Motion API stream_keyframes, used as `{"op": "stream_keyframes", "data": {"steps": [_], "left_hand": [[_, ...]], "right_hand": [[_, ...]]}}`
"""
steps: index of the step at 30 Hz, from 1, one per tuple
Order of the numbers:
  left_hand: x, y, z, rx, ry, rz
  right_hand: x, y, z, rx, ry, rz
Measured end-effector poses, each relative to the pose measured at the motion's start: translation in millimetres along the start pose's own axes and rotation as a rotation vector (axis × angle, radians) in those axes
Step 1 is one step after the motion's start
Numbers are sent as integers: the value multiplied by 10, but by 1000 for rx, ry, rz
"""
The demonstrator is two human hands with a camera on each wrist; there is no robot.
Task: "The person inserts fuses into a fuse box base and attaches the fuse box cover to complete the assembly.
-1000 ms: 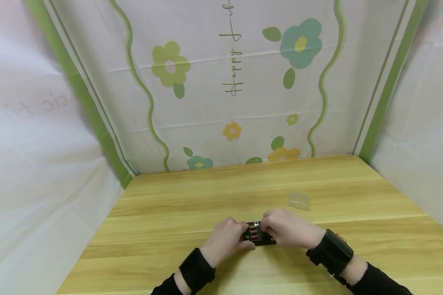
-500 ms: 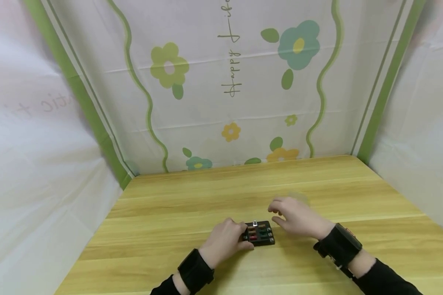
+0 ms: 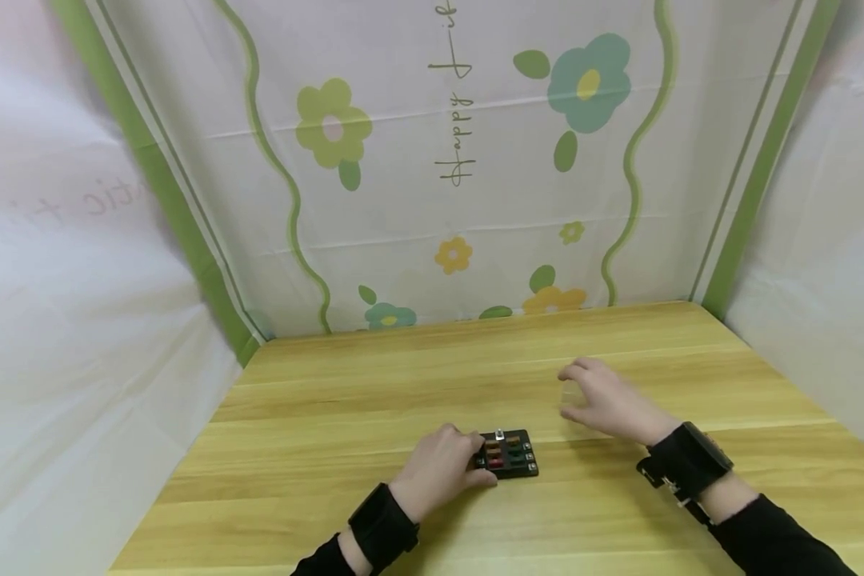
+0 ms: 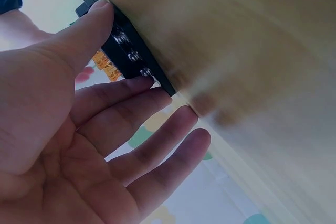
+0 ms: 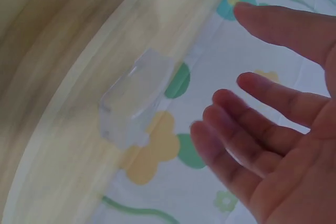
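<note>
A black fuse block (image 3: 511, 454) with red, orange and green blade fuses lies flat on the wooden table, near the middle of the head view. My left hand (image 3: 435, 470) grips its left edge; in the left wrist view the thumb and the first fingers sit on opposite sides of the block (image 4: 126, 51). Off to the upper right, my right hand (image 3: 614, 402) hovers with fingers spread and nothing in them. Past those fingers in the right wrist view lies a clear plastic cover (image 5: 137, 98). The hand hides most of that cover in the head view.
The wooden table (image 3: 317, 448) ends at a white fabric backdrop (image 3: 396, 192) printed with flowers and lettering. White fabric walls stand on the left (image 3: 101, 320) and right (image 3: 821, 264).
My right hand has left the fuse block and moved right and away to the clear cover, its fingers opening. The left hand keeps its grip on the block, which stays in place.
</note>
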State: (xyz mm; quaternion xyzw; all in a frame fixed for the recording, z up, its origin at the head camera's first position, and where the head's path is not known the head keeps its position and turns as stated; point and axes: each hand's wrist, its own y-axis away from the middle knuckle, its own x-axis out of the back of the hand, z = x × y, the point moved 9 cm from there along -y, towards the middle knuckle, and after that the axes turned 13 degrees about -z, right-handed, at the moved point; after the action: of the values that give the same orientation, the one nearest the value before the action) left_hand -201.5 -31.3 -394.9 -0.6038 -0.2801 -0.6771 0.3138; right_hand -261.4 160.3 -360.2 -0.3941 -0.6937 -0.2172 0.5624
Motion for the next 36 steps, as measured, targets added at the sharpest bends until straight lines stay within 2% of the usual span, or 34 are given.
{"op": "stream_keyframes", "data": {"steps": [9, 21, 29, 36], "left_hand": [[2, 0, -7, 11, 3, -12], [0, -2, -7, 7, 15, -29], [3, -12, -17, 13, 21, -30], [20, -10, -2, 12, -15, -24]], "right_hand": [[12, 40, 316, -97, -20, -30], [-81, 55, 594, -129, -10, -56], [-105, 33, 675, -145, -29, -86], [-130, 7, 703, -140, -55, -124]]}}
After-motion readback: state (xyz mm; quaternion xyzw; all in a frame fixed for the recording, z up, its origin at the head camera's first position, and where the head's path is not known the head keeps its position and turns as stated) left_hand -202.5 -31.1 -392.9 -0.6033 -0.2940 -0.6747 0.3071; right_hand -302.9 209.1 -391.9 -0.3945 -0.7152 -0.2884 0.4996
